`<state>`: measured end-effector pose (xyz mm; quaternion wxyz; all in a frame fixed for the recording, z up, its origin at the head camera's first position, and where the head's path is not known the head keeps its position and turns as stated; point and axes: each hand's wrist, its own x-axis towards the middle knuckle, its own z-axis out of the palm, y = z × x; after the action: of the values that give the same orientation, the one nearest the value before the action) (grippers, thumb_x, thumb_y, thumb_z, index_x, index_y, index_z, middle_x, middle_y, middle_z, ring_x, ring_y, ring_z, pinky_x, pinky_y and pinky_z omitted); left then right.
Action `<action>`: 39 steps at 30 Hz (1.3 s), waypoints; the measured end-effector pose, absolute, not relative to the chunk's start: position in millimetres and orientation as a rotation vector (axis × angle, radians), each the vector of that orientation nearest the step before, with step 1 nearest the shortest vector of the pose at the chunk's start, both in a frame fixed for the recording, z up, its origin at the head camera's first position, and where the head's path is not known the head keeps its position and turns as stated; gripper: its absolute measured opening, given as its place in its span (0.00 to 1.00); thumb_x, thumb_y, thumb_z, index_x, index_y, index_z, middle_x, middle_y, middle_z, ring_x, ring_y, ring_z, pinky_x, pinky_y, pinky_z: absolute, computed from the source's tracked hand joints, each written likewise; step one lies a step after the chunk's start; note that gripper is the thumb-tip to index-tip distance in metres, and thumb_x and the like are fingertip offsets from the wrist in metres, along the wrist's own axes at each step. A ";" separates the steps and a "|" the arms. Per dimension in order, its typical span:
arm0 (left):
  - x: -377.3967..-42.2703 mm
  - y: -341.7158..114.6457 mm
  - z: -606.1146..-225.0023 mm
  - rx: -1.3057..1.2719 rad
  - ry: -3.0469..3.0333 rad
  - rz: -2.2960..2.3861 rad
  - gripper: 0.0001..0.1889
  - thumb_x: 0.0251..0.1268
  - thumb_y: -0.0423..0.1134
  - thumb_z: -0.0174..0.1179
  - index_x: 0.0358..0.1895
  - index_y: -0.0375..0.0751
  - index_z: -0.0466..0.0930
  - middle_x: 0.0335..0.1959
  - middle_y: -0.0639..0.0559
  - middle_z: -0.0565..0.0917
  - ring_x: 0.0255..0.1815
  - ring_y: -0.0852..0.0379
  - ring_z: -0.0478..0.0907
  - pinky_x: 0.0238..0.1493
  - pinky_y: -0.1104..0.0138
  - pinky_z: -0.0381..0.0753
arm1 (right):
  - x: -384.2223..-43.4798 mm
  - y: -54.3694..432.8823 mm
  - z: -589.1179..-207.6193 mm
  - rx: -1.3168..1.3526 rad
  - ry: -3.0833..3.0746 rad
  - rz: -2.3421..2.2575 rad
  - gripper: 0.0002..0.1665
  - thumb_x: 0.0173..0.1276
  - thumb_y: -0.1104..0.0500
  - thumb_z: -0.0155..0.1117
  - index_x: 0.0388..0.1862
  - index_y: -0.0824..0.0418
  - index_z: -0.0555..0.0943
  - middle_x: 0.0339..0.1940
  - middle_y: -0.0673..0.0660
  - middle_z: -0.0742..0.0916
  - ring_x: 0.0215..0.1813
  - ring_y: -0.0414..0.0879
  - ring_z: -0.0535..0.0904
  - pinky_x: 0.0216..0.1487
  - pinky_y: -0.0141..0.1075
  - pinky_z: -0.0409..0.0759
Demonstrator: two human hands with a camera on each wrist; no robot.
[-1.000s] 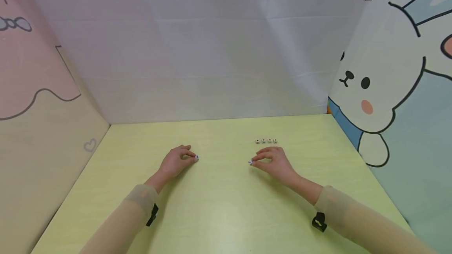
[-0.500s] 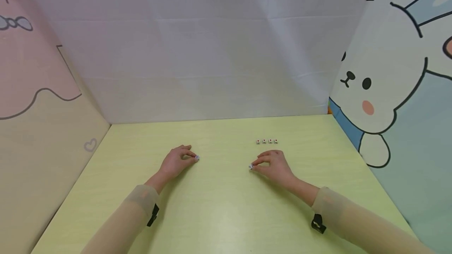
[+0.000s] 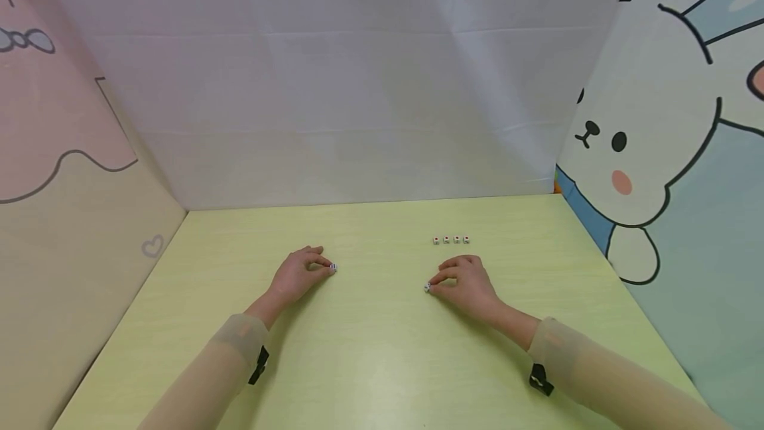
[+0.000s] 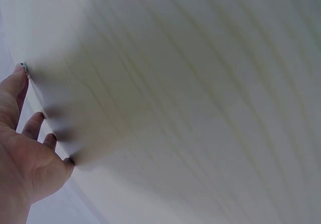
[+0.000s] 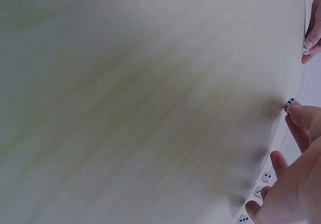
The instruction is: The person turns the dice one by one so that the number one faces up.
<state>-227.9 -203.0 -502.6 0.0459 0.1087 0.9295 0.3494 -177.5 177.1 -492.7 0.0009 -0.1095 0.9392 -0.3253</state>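
Note:
Between thumb and forefinger my left hand (image 3: 298, 274) pinches a small white die (image 3: 333, 268), low over the table left of its middle. The same die (image 4: 23, 67) shows at the left edge of the left wrist view, with dark pips. My right hand (image 3: 468, 287) pinches a second white die (image 3: 427, 288) by its sides, close over the tabletop. In the right wrist view that die (image 5: 289, 104) shows dark pips on its faces. Behind my right hand, a short row of several dice (image 3: 451, 240) stands on the table, each with a red dot on top.
The pale yellow-green table (image 3: 370, 350) runs back to a white cloth wall (image 3: 370, 105). A side panel with a cartoon rabbit (image 3: 644, 151) stands at the right, and a pink and cream panel (image 3: 71, 231) at the left.
My right hand has drawn slightly nearer to me with its die, away from the row, and the die has turned in its fingers. My left hand has stayed in place.

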 end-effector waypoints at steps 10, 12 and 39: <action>-228.0 -202.8 -503.4 0.326 2.843 1.055 0.10 0.71 0.45 0.67 0.47 0.46 0.90 0.74 0.41 0.72 0.80 0.37 0.56 0.77 0.39 0.51 | -175.7 181.8 -494.0 -0.391 2.990 -0.966 0.03 0.61 0.51 0.79 0.34 0.45 0.92 0.57 0.55 0.84 0.69 0.62 0.65 0.69 0.59 0.65; -227.8 -202.9 -502.9 0.326 2.842 1.057 0.10 0.71 0.45 0.67 0.47 0.46 0.90 0.74 0.41 0.72 0.80 0.37 0.55 0.77 0.39 0.51 | -175.1 182.8 -494.3 -0.402 3.002 -0.957 0.03 0.61 0.51 0.79 0.34 0.45 0.92 0.56 0.55 0.85 0.68 0.62 0.66 0.69 0.59 0.65; -228.5 -203.5 -503.7 0.326 2.843 1.070 0.09 0.70 0.45 0.68 0.45 0.47 0.91 0.73 0.40 0.72 0.79 0.36 0.56 0.76 0.38 0.51 | -171.3 187.5 -492.7 -0.422 3.026 -0.973 0.04 0.61 0.51 0.78 0.35 0.46 0.91 0.56 0.56 0.85 0.68 0.62 0.66 0.67 0.60 0.66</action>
<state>-228.5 -203.5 -503.7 0.0432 0.1065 0.9297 0.3499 -171.3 187.5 -492.7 -0.0324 -0.1317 0.9432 -0.3034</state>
